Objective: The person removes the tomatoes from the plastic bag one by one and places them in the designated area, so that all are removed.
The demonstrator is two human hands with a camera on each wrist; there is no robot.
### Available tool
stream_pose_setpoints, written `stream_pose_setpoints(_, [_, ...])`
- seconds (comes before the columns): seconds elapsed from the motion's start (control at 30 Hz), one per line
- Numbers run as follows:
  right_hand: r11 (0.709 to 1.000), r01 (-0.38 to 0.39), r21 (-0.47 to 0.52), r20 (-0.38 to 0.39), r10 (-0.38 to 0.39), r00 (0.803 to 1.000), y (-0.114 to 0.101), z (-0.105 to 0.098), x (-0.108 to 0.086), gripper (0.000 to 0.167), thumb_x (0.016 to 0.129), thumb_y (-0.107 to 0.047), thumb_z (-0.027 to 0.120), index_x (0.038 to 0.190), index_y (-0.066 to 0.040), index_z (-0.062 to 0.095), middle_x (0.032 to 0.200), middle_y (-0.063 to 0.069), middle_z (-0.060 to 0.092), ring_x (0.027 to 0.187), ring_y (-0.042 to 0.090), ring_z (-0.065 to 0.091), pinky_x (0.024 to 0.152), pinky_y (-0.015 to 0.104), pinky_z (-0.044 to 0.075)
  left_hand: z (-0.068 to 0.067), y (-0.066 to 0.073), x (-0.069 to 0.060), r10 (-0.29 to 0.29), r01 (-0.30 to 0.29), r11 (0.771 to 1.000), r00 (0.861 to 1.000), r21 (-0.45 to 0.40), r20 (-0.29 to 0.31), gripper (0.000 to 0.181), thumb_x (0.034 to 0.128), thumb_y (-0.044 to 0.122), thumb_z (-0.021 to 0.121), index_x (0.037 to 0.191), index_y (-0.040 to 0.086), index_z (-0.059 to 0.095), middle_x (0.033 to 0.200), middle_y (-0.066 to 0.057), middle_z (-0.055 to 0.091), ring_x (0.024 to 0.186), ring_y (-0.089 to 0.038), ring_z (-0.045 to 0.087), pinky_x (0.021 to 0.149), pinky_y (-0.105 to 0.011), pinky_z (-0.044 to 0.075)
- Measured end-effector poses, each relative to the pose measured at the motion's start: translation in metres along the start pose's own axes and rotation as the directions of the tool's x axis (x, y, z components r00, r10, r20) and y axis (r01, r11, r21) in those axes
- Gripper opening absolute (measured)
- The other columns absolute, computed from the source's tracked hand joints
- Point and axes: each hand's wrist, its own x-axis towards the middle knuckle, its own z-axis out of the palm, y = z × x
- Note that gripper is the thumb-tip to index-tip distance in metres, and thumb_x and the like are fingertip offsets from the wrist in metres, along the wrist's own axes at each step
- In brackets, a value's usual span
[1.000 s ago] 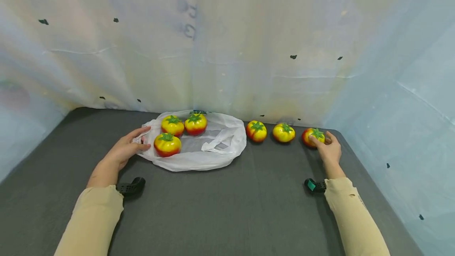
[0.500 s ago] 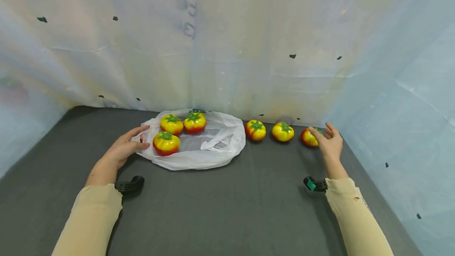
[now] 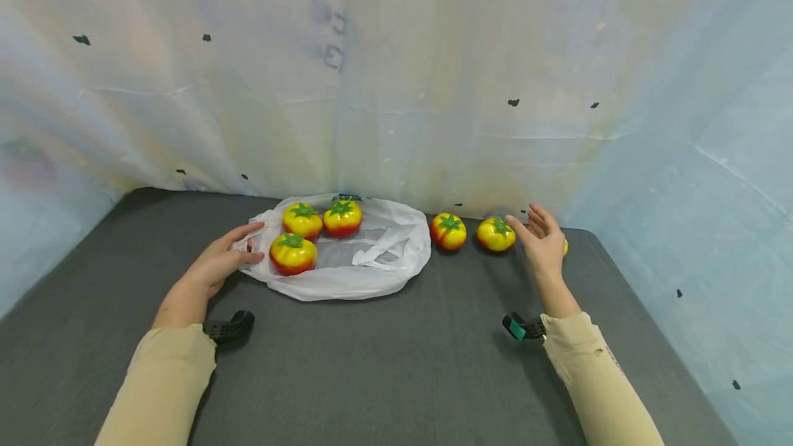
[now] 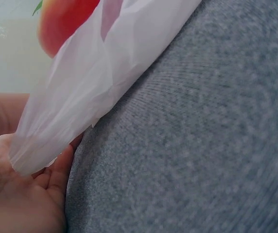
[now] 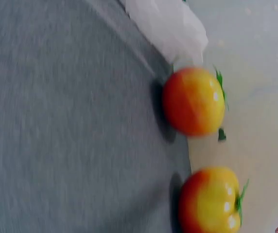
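Note:
A white plastic bag [image 3: 347, 284] lies mouth-up on the table's left half, with three red-and-yellow tomatoes [image 3: 292, 255] in it. My left hand [image 3: 213, 261] holds the bag's left edge; in the left wrist view white plastic [image 4: 76, 97] lies across that hand's fingers. To the right of the bag, a tomato [image 3: 448, 232] and a yellower tomato [image 3: 495, 235] sit apart in a row. My right hand [image 3: 545, 248] hovers beside the yellower one, fingers loosely spread and holding nothing. Behind it a third tomato [image 3: 566, 247] is mostly hidden.
The dark grey table [image 3: 384, 370] ends at a pale plastic sheet [image 3: 421, 88] close behind the tomatoes. Another sheet [image 3: 700, 226] hangs along the right side. Each wrist wears a black band [image 3: 229, 326].
My right hand has let go of the rightmost tomato, lifted off it, and moved left toward the yellower tomato. My left hand stays at the bag's edge.

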Motion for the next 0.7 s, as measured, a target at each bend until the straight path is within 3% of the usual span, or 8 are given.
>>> stream_pose_setpoints(0.2, [0.998, 0.016, 0.063, 0.034, -0.018, 0.999, -0.006, 0.017, -0.004, 0.065, 0.086, -0.023, 0.072, 0.142, -0.006, 0.045, 0.147, 0.016, 0.042, 0.136, 0.028, 0.041, 0.114, 0.039, 0.033, 0.0, 0.001, -0.001, -0.016, 0.016, 1.0, 1.0, -0.004, 0.004, 0.079, 0.091, 0.015, 0.061, 0.155, 0.019, 0.014, 0.16, -0.017, -0.012, 0.145, -0.045, -0.005, 0.111, -0.069, 0.007])
stream_pose_setpoints(0.53, [0.995, -0.033, 0.098, 0.104, 0.023, 0.994, -0.03, 0.035, -0.017, 0.061, 0.086, -0.02, 0.072, 0.139, -0.002, 0.047, 0.145, 0.02, 0.043, 0.135, 0.032, 0.042, 0.113, 0.04, 0.034, 0.0, 0.003, -0.002, -0.016, 0.016, 1.0, 1.0, -0.018, 0.006, 0.079, 0.0908, 0.013, 0.06, 0.155, 0.018, 0.015, 0.16, -0.017, -0.012, 0.145, -0.045, -0.006, 0.111, -0.069, 0.007])
stream_pose_setpoints(0.7, [0.994, -0.022, 0.106, 0.119, 0.01, 0.993, -0.027, 0.046, -0.018, 0.057, 0.086, -0.023, 0.072, 0.136, -0.006, 0.051, 0.143, 0.015, 0.047, 0.131, 0.029, 0.046, 0.108, 0.04, 0.04, 0.001, 0.001, -0.002, -0.02, 0.02, 1.0, 1.0, -0.02, -0.004, 0.078, 0.0907, 0.013, 0.06, 0.155, 0.018, 0.015, 0.16, -0.017, -0.011, 0.145, -0.045, -0.006, 0.111, -0.069, 0.007])
